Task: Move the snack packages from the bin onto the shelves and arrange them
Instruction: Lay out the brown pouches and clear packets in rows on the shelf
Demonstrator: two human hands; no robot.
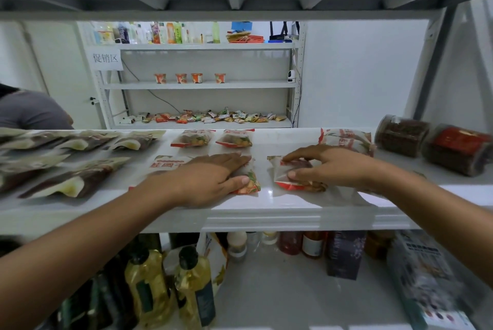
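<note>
Both hands reach onto a white shelf (266,204). My left hand (213,177) lies flat with straight fingers on a red-and-clear snack package (249,183); another package with red lettering (165,164) peeks out under the wrist. My right hand (328,167) pinches a second snack package (293,183) between thumb and curled fingers. Two matching packages (193,139) (234,139) lie in a row behind. No bin is in view.
Dark flat pouches (66,159) fill the shelf's left side. A floral bag (346,140) and two round clear tubs (432,145) sit at right. Oil bottles (170,284) and jars stand on the shelf below. A far shelf unit (200,84) holds cups and candies. A person (29,111) at left.
</note>
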